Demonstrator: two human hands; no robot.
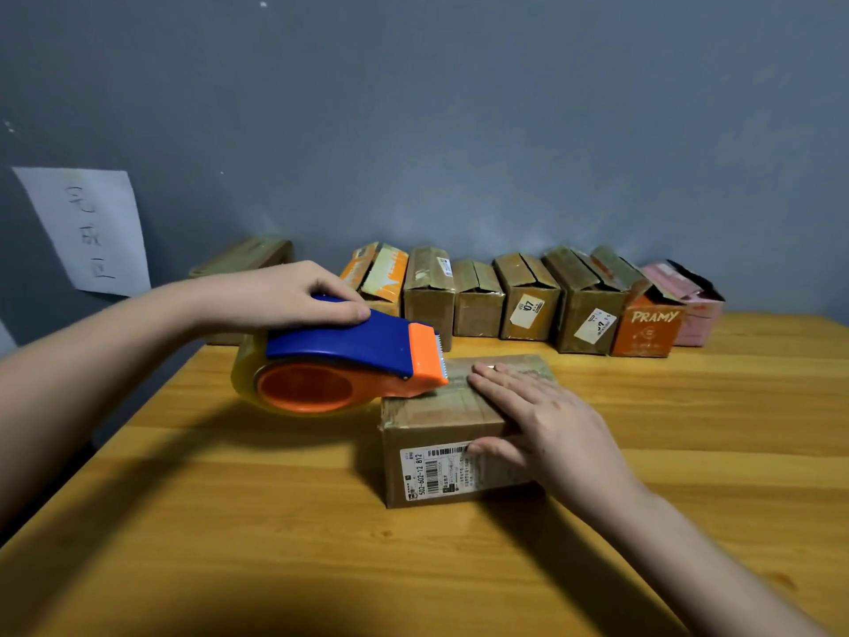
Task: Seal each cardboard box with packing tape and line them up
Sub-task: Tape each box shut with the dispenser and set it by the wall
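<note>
On the box (pixel 441 420), right hand (pixel 551 429) presses flat-fingered; left hand (pixel 280 296) grips tape dispenser (pixel 340 365)

Nine cardboard boxes (pixel 441 434) are sitting on the worktop (pixel 229 521) (eight along the wall), one tape dispenser (pixel 340 360), one paper sheet (pixel 87 229).

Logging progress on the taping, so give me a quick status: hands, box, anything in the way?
Left hand grips tape dispenser, cutter end at box top. Right hand flat on cardboard box, holding it steady. Row of boxes behind, apart; nothing blocking.
</note>
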